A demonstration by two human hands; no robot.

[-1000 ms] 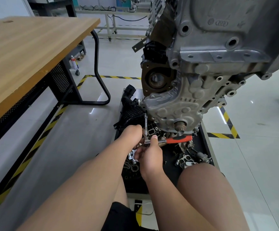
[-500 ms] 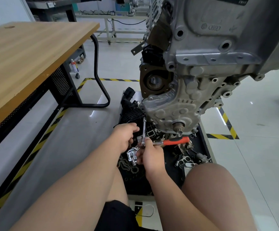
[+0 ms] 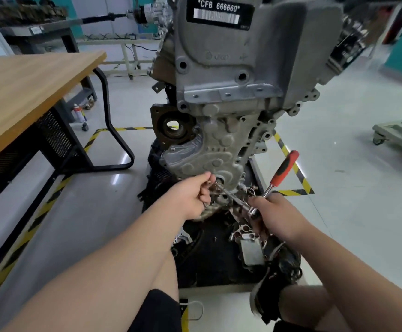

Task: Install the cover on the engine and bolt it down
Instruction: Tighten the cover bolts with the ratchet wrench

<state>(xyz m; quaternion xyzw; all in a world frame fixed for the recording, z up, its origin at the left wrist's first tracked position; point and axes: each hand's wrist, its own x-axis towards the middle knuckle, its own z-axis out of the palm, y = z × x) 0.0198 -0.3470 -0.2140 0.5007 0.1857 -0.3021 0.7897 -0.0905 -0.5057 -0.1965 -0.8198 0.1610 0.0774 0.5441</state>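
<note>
A grey cast cover (image 3: pixel 209 152) sits against the front of the upright engine (image 3: pixel 231 75). My right hand (image 3: pixel 274 214) grips the head of a ratchet (image 3: pixel 282 170) whose red and black handle points up and to the right. A metal extension bar (image 3: pixel 233 197) runs from the ratchet head up-left toward the cover's lower edge. My left hand (image 3: pixel 192 195) pinches the far end of that bar close to the cover. What the bar's tip meets is hidden by my fingers.
A wooden-topped bench (image 3: pixel 27 92) stands at the left. Loose metal parts and gaskets (image 3: pixel 245 233) lie on the black tray (image 3: pixel 209 264) under the engine. Yellow-black floor tape (image 3: pixel 291 168) runs around the stand. A wheeled cart (image 3: pixel 399 135) is at the far right.
The ratchet handle swung from lying level to pointing up and right. My right hand moved right, and the bar now slants toward the cover's lower edge. The camera came closer and tilted up.
</note>
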